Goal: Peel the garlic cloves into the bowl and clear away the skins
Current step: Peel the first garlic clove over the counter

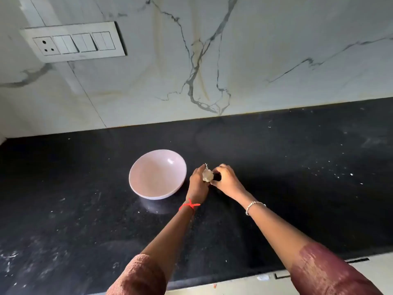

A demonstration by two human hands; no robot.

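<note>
A pale garlic bulb (pixel 207 175) with a dry stem tip sits between both hands, just above the black countertop (pixel 297 167). My left hand (pixel 197 185), with a red thread at the wrist, holds it from the left. From the right, my right hand (pixel 226 179), with a silver bracelet on the wrist, pinches the bulb with curled fingers. A white bowl (pixel 157 174) stands just left of my left hand, and nothing shows inside it.
A marble-patterned wall rises behind the counter, with a switch and socket panel (pixel 74 42) at upper left. The counter's front edge (pixel 212 282) runs along the bottom. White specks dot the counter surface.
</note>
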